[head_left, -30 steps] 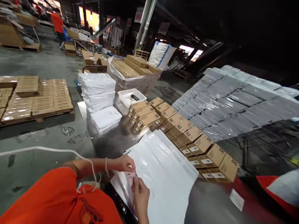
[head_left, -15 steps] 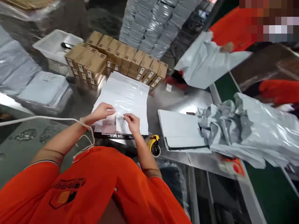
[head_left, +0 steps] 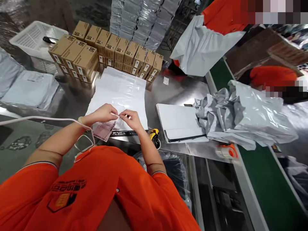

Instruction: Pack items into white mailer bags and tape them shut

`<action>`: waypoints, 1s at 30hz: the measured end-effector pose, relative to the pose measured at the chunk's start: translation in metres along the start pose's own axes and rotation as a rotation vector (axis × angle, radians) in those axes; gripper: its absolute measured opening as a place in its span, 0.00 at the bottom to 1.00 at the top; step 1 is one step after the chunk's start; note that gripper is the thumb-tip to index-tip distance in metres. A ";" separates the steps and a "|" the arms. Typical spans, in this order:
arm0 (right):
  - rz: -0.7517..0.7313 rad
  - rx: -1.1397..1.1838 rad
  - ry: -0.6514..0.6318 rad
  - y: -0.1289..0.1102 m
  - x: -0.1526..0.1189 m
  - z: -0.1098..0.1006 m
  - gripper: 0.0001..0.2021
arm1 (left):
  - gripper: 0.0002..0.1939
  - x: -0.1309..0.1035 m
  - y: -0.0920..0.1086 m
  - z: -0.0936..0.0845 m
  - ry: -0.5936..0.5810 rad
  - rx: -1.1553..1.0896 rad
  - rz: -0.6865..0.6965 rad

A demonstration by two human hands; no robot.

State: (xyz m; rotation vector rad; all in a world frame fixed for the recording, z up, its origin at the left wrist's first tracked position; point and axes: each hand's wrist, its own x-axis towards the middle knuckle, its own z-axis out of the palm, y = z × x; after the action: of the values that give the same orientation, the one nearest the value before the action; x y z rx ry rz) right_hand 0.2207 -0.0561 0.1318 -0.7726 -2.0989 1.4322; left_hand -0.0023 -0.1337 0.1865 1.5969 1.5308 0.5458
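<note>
My left hand [head_left: 105, 113] pinches the top of a printed shipping label [head_left: 104, 130], which hangs tilted beneath the fingers. The closed fingertips of my right hand [head_left: 132, 119] meet the left ones at the label's upper right corner, where a small white edge shows between them. Under both hands a white plastic mailing bag [head_left: 120, 88] lies flat on the metal table [head_left: 157, 94], its dark strip along the near edge. A yellow and black tape dispenser [head_left: 154, 137] sits by my right forearm.
Small brown boxes [head_left: 131, 53] line the far side, with a white basket [head_left: 36, 35] behind them. White mailers [head_left: 180, 122] and crumpled grey bags [head_left: 221, 112] lie right, by a green conveyor [head_left: 262, 179]. A co-worker in orange holds a grey bag [head_left: 197, 48].
My right hand has moved left to meet my left hand. The label has tilted and its lower end has swung left and nearer to me. The whole view has shifted slightly.
</note>
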 end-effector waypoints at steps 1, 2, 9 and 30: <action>-0.006 -0.009 -0.008 -0.001 0.000 0.000 0.16 | 0.16 0.001 0.000 0.000 -0.006 0.022 -0.001; -0.013 -0.020 -0.016 -0.001 0.000 0.000 0.16 | 0.16 0.001 -0.001 0.001 -0.010 0.042 -0.003; -0.033 -0.062 -0.059 0.002 0.001 0.003 0.07 | 0.16 0.001 0.001 0.001 -0.038 0.117 -0.018; 0.204 0.269 -0.119 0.018 0.002 0.008 0.18 | 0.14 -0.003 -0.005 -0.001 -0.114 0.117 -0.011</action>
State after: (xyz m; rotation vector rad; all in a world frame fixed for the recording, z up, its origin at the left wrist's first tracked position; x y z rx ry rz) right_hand 0.2172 -0.0543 0.1124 -0.8286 -1.8989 1.8664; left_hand -0.0067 -0.1368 0.1836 1.6772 1.5084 0.3583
